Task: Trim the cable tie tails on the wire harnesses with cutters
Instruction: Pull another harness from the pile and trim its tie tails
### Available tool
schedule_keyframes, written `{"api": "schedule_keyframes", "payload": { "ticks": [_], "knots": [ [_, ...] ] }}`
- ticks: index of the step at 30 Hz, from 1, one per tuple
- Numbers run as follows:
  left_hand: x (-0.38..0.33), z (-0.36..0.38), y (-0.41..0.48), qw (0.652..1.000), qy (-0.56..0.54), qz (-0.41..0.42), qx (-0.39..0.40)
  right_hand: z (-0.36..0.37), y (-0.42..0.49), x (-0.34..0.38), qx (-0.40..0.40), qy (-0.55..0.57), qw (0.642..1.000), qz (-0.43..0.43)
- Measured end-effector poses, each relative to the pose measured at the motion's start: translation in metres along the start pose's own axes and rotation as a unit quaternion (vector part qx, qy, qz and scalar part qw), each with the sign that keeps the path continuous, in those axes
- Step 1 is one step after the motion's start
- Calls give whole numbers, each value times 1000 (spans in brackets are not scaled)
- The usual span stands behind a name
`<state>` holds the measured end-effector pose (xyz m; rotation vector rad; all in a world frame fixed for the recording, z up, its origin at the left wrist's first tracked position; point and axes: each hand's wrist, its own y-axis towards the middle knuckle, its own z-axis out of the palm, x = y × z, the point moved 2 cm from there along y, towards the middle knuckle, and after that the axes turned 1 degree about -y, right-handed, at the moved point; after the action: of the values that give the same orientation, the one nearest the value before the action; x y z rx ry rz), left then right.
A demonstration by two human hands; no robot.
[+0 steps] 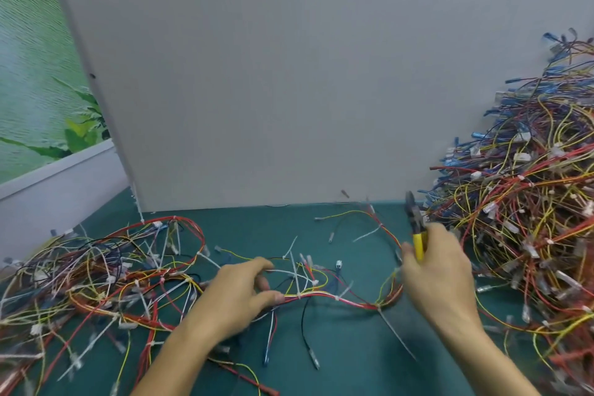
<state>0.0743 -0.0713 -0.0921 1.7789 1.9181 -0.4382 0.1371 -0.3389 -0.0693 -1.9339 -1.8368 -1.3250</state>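
Note:
A wire harness (324, 296) of red, yellow and black wires lies across the middle of the green table, with white cable tie tails (291, 247) sticking up from it. My left hand (238, 296) pinches the harness bundle between thumb and fingers at its left end. To the right, my right hand (438, 270) grips yellow-handled cutters (416, 228), whose dark jaws point up and away, clear of the harness. A long tie tail (397, 334) trails toward me from the harness's right bend.
A tall heap of harnesses (527, 202) fills the right side. Another tangle (96, 280) with many white tie tails covers the left. A grey board (289, 74) stands upright behind the green table (353, 357).

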Motion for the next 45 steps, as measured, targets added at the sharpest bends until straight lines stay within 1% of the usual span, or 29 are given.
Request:
{"api": "schedule_keyframes", "payload": {
  "ticks": [1, 2, 3, 4, 6, 8, 9, 11, 13, 15, 17, 18, 19, 20, 22, 23, 24, 25, 26, 27, 28, 29, 32, 33, 34, 36, 41, 43, 45],
  "knots": [
    [-1, 1, 1, 1000, -11, -1, -1, -6, -6, 13, -28, -4, 997, -68],
    [-1, 1, 2, 1000, -23, 0, -2, -7, -15, 26, -26, 6, 991, -130],
    [-3, 1, 3, 999, -37, 3, -4, -5, -25, 38, 8, 21, 983, -185],
    [-6, 0, 2, 998, -59, 8, -7, 1, -37, 47, 66, 32, 970, -231],
    [-10, -3, 2, 992, -121, 15, -24, 21, -62, 56, 180, 3, 937, -299],
    [-13, -7, 0, 983, -180, 24, -42, 39, -78, 56, 211, -41, 912, -349],
    [-14, -8, -1, 979, -197, 30, -42, 43, -81, 54, 219, -49, 909, -352],
    [-15, -7, -3, 974, -225, 39, -18, 46, -81, 52, 195, -42, 914, -354],
    [-16, -5, -4, 951, -306, 42, 15, 48, -81, 51, 172, -25, 918, -356],
    [-16, -5, -5, 925, -377, 40, 20, 53, -82, 49, 163, -24, 926, -341],
    [-13, -4, -4, 916, -400, 33, 24, 57, -85, 46, 169, -51, 932, -317],
    [-12, -3, -4, 919, -391, 31, 22, 58, -84, 45, 173, -63, 935, -303],
    [-10, -3, -3, 932, -361, 31, 10, 60, -83, 43, 182, -62, 940, -282],
    [-7, -5, -2, 950, -309, 33, -17, 61, -80, 40, 192, -54, 947, -252],
    [-1, -12, 0, 978, -184, 30, -95, 59, -72, 34, 176, -36, 964, -196],
    [2, -18, 1, 983, -128, 20, -127, 57, -68, 32, 165, -29, 971, -174],
    [3, -23, 1, 987, -81, 4, -140, 56, -66, 30, 160, -27, 975, -155],
    [6, -28, 1, 991, -32, -18, -132, 55, -64, 29, 162, -25, 977, -140],
    [10, -32, 1, 993, 22, -41, -104, 56, -64, 29, 169, -27, 977, -128],
    [14, -37, 1, 993, 74, -60, -65, 56, -64, 28, 174, -30, 977, -123],
    [19, -42, -1, 992, 103, -76, -20, 57, -64, 27, 179, -33, 976, -120],
    [23, -48, -3, 990, 102, -89, 29, 58, -65, 27, 184, -33, 975, -117],
    [32, -61, -15, 975, 17, -120, 184, 58, -65, 27, 197, -32, 974, -103],
    [33, -62, -18, 967, -2, -124, 222, 58, -66, 28, 199, -34, 974, -103],
    [35, -61, -19, 963, -8, -125, 238, 58, -67, 28, 202, -36, 973, -104],
    [35, -59, -18, 968, -1, -121, 222, 59, -68, 29, 209, -27, 970, -118],
    [26, -54, -8, 995, -27, -59, 81, 64, -76, 32, 271, 16, 941, -202],
    [25, -52, -6, 997, -24, -42, 54, 65, -80, 34, 276, 25, 931, -236],
    [25, -51, -4, 999, -16, -34, 21, 65, -80, 34, 269, 31, 929, -252]
  ]
}}
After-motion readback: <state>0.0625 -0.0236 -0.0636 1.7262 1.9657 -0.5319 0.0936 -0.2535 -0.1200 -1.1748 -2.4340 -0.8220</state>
